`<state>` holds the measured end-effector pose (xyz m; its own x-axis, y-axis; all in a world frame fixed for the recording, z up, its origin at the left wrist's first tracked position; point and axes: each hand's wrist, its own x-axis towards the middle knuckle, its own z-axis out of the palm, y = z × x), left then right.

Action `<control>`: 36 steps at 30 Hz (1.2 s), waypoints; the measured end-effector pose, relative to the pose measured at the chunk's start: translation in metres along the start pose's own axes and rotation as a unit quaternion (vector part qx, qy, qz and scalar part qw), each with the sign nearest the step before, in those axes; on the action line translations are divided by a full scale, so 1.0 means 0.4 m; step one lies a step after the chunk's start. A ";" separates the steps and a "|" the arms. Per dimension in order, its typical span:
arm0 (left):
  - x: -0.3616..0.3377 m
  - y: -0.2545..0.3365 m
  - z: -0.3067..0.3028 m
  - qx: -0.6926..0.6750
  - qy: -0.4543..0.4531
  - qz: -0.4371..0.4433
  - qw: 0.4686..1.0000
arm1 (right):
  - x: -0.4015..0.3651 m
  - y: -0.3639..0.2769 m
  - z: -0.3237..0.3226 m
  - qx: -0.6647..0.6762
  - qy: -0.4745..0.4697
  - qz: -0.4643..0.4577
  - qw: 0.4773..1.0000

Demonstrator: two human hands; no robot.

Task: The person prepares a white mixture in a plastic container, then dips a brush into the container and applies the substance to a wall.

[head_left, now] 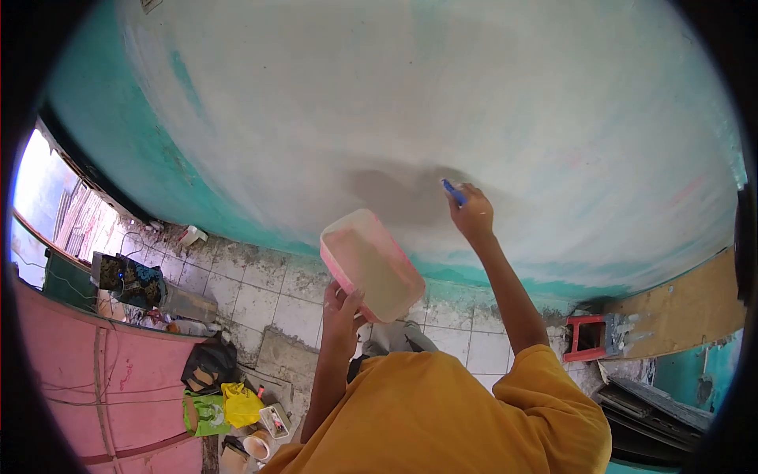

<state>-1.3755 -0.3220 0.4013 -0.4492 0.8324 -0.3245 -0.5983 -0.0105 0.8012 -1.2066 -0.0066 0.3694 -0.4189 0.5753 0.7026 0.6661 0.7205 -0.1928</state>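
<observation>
My left hand [341, 314] grips the near left edge of a pink rectangular tub [407, 272], which is tilted and has a pale greyish coating inside. My right hand [474, 212] is raised to the right of the tub, closed around a small blue tool [452, 190] held against or close to the wall [316, 103]. Whether the tool touches the wall I cannot tell. The wall is covered in whitish, smeared paint or filler, with turquoise showing at its lower and left parts.
Below the wall runs a dirty tiled floor [297, 316]. Yellow [242, 404] and green bags [207, 415], a black bag [209, 363] and a white bucket [257, 446] stand at the lower left. A red stool [586, 338] is at the right, near dark stacked panels [655, 419].
</observation>
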 end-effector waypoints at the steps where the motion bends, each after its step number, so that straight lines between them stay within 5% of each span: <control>1: 0.002 0.004 0.006 0.007 -0.001 0.005 1.000 | -0.005 -0.013 -0.019 0.004 -0.003 0.003 1.000; 4: 0.020 0.005 0.022 0.015 0.019 0.030 0.999 | -0.005 -0.062 -0.100 0.327 -0.013 0.231 0.916; 5: 0.024 0.006 0.026 0.017 0.024 0.027 0.999 | -0.011 -0.085 -0.136 0.329 -0.018 0.234 0.915; 7: 0.035 0.010 0.032 0.023 0.013 0.042 0.999 | -0.005 -0.156 -0.230 0.472 -0.032 0.345 0.811; 10: 0.049 0.015 0.037 0.029 0.003 0.032 0.999 | -0.023 -0.250 -0.317 0.561 0.014 0.359 0.745; 17: 0.068 0.000 0.061 0.018 -0.018 0.024 0.999 | -0.072 -0.330 -0.332 0.523 -0.054 0.314 0.790; 21: 0.079 -0.020 0.083 0.007 -0.009 0.045 0.999 | -0.068 -0.349 -0.308 0.335 -0.174 0.271 0.885; 25: 0.097 -0.033 0.106 0.009 0.000 0.077 0.997 | -0.066 -0.340 -0.280 0.303 -0.150 0.236 0.911; 32: 0.128 -0.030 0.138 0.025 0.016 0.068 0.997 | -0.022 -0.293 -0.269 0.351 -0.189 0.278 0.874; 36: 0.146 -0.010 0.145 0.031 0.028 0.061 0.997 | -0.021 -0.273 -0.254 0.398 -0.093 0.285 0.867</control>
<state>-1.3610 -0.2413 0.4084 -0.5531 0.7950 -0.2491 -0.4958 -0.0739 0.8653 -1.2129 -0.1296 0.4541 -0.3028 0.9252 0.2287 0.1921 0.2943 -0.9362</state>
